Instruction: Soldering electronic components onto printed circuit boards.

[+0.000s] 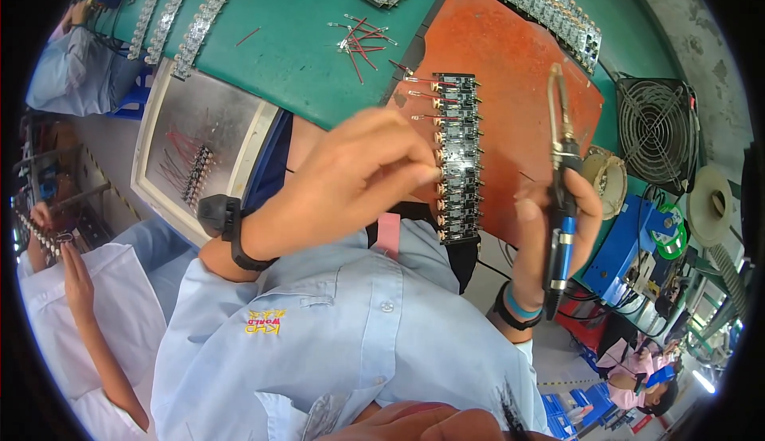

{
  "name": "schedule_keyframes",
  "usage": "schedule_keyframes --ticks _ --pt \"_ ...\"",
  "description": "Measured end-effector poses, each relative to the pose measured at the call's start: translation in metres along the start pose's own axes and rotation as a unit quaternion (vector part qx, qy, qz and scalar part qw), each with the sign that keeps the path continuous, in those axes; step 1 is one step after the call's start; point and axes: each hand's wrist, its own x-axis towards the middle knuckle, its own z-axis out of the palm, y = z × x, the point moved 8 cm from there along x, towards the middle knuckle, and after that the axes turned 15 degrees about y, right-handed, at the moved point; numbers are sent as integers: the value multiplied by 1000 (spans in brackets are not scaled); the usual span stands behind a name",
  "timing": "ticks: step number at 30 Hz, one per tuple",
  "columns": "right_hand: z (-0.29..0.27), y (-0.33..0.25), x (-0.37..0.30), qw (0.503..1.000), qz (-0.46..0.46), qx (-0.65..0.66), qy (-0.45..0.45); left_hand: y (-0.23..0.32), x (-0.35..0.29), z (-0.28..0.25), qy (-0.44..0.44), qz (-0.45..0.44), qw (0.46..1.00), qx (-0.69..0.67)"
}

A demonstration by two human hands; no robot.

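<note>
A long strip of small black circuit boards (459, 134) lies on an orange-red mat (518, 50), with brass-coloured parts along its left edge. Short red wires (426, 95) with clear tips stick out from its upper left side. At that edge, around the strip's middle, my left hand (358, 170) is closed in a pinch; whatever lies between the fingertips is hidden. My right hand (586, 210) grips a soldering iron (561, 242) with a blue and black handle, right of the strip. Its bent metal tip end points up over the mat, apart from the boards.
Loose red wires (362, 43) lie on the green table (295, 66). More board strips (205, 23) stand at the far left and far right. A tray (239, 150) holds another wired strip. At right are a fan (657, 130), a blue machine (621, 246) and a spool (709, 202). Co-workers sit nearby.
</note>
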Motion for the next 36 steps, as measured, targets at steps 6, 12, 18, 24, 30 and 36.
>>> schedule_keyframes --ticks 6,12,18,24,30,36 --pt "-24 5 -2 998 33 42 41 5 19 0 56 95 992 68" --pt "-55 11 -9 996 26 11 81 -20 28 9 -4 -87 995 48" --pt "-58 -1 -10 994 -107 -35 12 -20 38 12 -43 -64 994 80" --pt "-43 -3 -13 990 -102 -36 -89 -25 38 13 -56 -92 991 80" --pt "-43 -1 -11 998 -55 -13 15 -19 38 7 -65 -85 994 34" --pt "-13 5 -16 994 85 46 59 -7 17 21 -117 -140 977 -108"
